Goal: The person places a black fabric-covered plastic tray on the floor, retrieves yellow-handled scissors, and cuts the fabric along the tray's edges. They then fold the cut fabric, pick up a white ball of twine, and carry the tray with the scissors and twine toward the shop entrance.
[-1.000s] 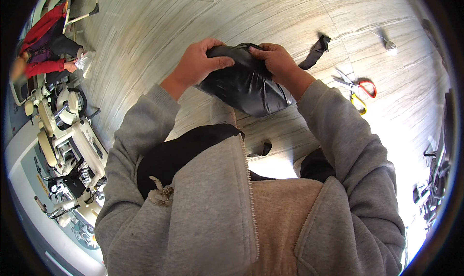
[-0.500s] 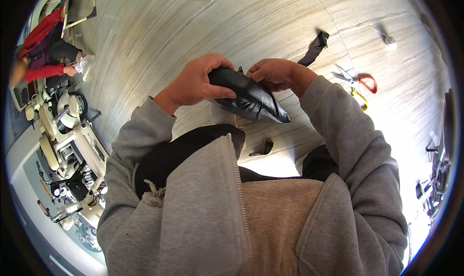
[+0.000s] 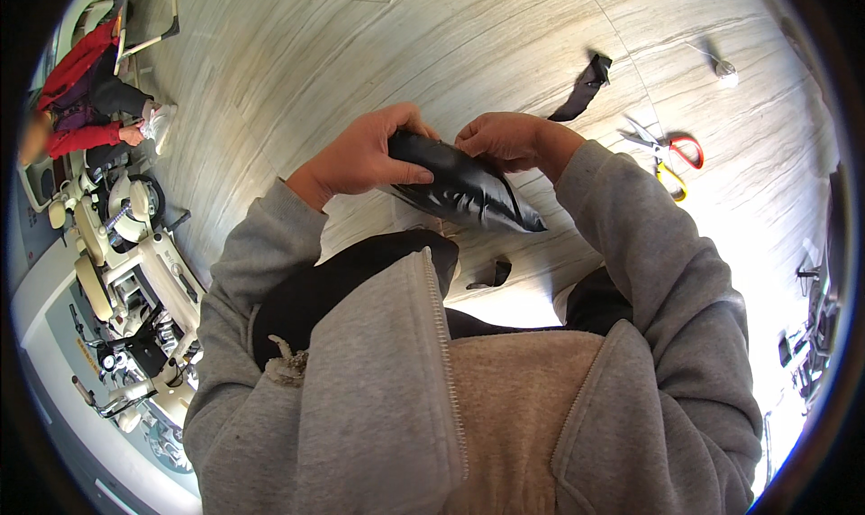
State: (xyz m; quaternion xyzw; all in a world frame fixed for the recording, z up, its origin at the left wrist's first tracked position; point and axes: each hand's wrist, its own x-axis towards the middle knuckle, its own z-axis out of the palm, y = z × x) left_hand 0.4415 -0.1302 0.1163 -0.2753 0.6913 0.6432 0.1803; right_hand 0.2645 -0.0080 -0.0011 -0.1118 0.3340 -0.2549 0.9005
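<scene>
Two bare hands are at work on a glossy black plastic bundle, plump and creased, which is held above a pale, streaky, wood-patterned floor, just beyond the person's bent left knee. The left hand is clamped on the bundle's left end, thumb laid along the upper face and fingers around the far side. The right hand is at the bundle's far edge, thumb and fingertips drawn together; whether a bit of plastic is caught between them I cannot tell. The bundle's free end tapers to a point on the right, near the person's knees.

On the floor beyond the right wrist lies a crumpled black strip, to the left of a thin seam line. Near that seam's lower end are scissors with silver blades spread apart, one red handle loop and one yellow. Farther toward the floor's right edge sits a small, round, whitish object with a thin string. A second black scrap lies between the knees. Along the floor's left edge stand cream-coloured scooters, and a person in a red jacket sits near them.
</scene>
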